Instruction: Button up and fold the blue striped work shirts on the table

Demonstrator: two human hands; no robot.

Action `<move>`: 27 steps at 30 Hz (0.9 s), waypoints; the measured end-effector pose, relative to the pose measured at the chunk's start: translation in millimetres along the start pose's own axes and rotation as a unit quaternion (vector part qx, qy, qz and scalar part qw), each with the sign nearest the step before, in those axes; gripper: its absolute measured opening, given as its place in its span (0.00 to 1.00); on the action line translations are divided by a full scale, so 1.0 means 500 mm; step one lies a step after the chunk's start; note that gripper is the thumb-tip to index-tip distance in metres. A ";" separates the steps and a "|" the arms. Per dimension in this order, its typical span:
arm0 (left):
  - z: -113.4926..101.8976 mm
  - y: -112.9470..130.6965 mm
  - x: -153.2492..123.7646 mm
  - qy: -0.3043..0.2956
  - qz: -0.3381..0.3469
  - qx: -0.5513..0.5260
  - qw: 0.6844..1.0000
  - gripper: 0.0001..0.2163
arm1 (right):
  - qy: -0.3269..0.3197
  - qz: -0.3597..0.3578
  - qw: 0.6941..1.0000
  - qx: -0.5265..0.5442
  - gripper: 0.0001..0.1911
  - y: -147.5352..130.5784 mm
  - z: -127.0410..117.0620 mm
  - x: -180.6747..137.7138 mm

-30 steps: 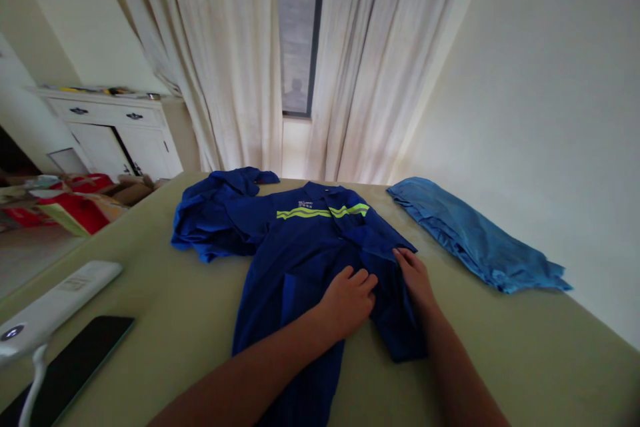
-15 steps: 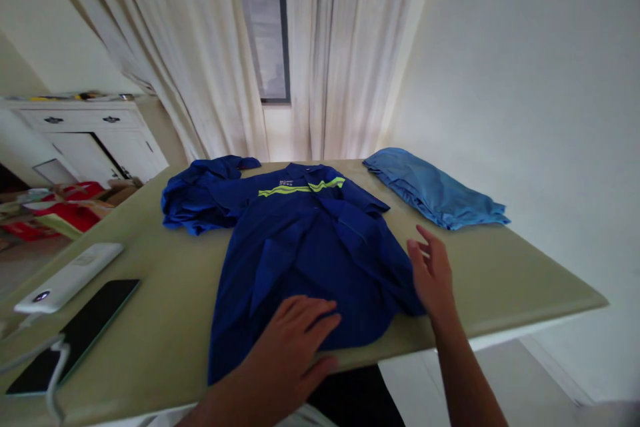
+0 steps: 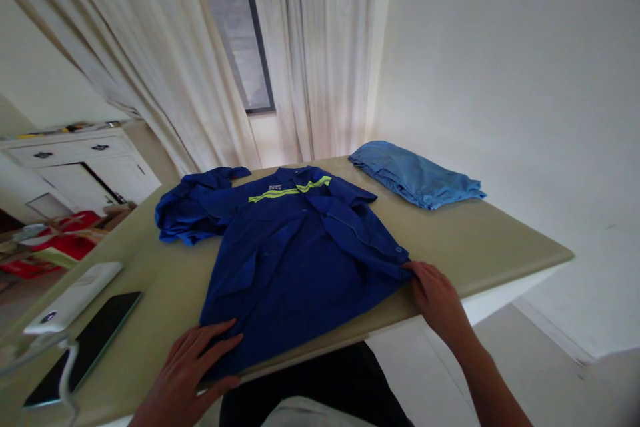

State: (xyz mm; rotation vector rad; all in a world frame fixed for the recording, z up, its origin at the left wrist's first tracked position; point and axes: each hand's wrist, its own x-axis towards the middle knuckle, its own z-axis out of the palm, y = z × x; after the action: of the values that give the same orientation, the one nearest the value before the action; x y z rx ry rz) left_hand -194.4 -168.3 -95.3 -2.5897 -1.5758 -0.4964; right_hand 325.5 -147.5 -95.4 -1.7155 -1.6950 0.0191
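Across table [image 3: 500, 233], far edge to nr edge, lies dk-blue shirt [image 3: 295, 280], unbuttoned low down, yellow stripes [image 3: 280, 195] nr table's far edge. L hand [image 3: 187, 363] at table's nr edge, fingers spread wide, palm down on shirt's hem corner. R hand [image 3: 437, 297], further R along same edge, fingertips pinching opp. hem corner. Table's far L: crumpled blue cloth [image 3: 183, 210], touching shirt sleeve. Far R: lt-blue garment [image 3: 415, 177], folded. Nr L: white device [image 3: 80, 293] beside flat black slab [image 3: 93, 343], w/ white cable [image 3: 67, 377].

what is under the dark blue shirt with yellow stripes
The shirt lies on the green tabletop, which shows beside it. Whatever the shirt covers is hidden, so anything else beneath cannot be told.
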 end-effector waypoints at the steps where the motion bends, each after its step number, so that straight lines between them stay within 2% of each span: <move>1: 0.001 0.005 -0.007 0.005 0.001 -0.014 1.000 0.16 | 0.013 0.010 1.000 0.019 0.16 0.002 -0.011 -0.002; 3: 0.007 0.016 -0.021 0.003 0.025 -0.054 0.998 0.13 | 0.046 0.038 0.997 0.046 0.16 0.006 -0.037 -0.014; 5: 0.013 0.024 -0.029 0.011 0.034 -0.097 0.995 0.17 | 0.036 0.062 0.995 0.073 0.16 0.008 -0.065 -0.031; 7: 0.018 0.027 -0.023 0.047 -0.013 -0.114 0.992 0.21 | -0.046 0.072 0.991 0.102 0.14 0.007 -0.091 -0.049; 9: 0.024 0.025 -0.004 0.091 -0.092 -0.091 0.987 0.25 | -0.137 0.077 0.980 0.122 0.16 0.004 -0.112 -0.065; 11: 0.032 0.021 0.022 0.103 -0.145 -0.058 0.982 0.30 | -0.173 0.091 0.971 0.139 0.22 -0.002 -0.127 -0.077; 13: 0.038 0.018 0.048 0.082 -0.159 -0.049 0.983 0.27 | -0.160 0.108 0.968 0.161 0.23 -0.009 -0.134 -0.082; 15: 0.036 0.021 0.070 0.056 -0.144 -0.074 0.985 0.20 | -0.123 0.125 0.969 0.173 0.22 -0.014 -0.131 -0.076; 18: 0.014 0.046 0.094 0.082 -0.143 -0.157 0.974 0.18 | -0.065 0.147 0.975 0.151 0.26 -0.010 -0.110 -0.045; 20: -0.006 0.081 0.106 0.096 -0.145 -0.231 0.957 0.17 | -0.051 0.149 0.981 0.113 0.29 -0.001 -0.086 -0.014; 22: -0.024 0.128 0.116 0.048 -0.091 -0.307 0.946 0.16 | -0.060 0.124 0.989 0.058 0.31 0.011 -0.059 0.016; 25: -0.038 0.204 0.138 -0.133 0.080 -0.363 0.919 0.21 | -0.088 0.074 0.993 -0.023 0.31 0.029 -0.025 0.047; 27: -0.044 0.246 0.164 -0.217 0.142 -0.342 0.903 0.29 | -0.103 0.065 0.992 -0.044 0.30 0.038 -0.012 0.056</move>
State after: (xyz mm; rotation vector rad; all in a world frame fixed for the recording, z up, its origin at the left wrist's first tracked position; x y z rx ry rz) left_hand -57.5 -161.5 -36.3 -3.6096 -1.2119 -0.5450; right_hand 348.6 -123.4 -87.2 -1.9439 -1.7508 0.1895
